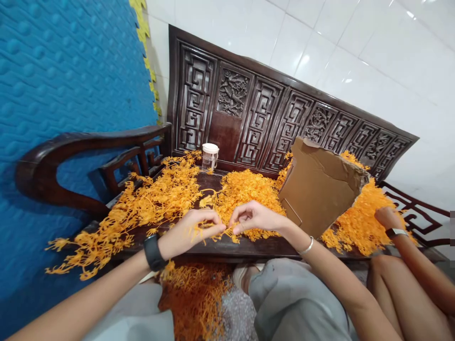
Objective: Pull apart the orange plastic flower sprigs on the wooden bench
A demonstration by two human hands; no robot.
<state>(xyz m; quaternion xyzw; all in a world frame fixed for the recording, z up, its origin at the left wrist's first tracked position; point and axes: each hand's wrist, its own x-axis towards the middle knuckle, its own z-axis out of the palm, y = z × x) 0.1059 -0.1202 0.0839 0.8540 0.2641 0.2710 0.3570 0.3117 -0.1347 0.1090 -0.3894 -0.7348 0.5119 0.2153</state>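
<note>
My left hand [195, 230], with a dark watch on its wrist, is closed in a pinch on an orange branched sprig [196, 229] that looks like plastic. Facing it, my right hand [256, 217] is closed thumb to finger, with small orange bits [234, 238] at its fingertips. Both sets of fingertips almost meet above the bench seat's front edge. Behind my right hand rises a loose pile of orange sprigs [245, 189]. More branched orange sprigs [152, 199] spread beyond my left hand along the seat.
A lidded clear cup [210, 158] stands near the carved dark bench back [223, 128]. Right of my hands, a cardboard sheet [320, 184] leans upright. Another person's hand [389, 219] touches a further orange pile [369, 222]. Below the seat lie more orange pieces [195, 293].
</note>
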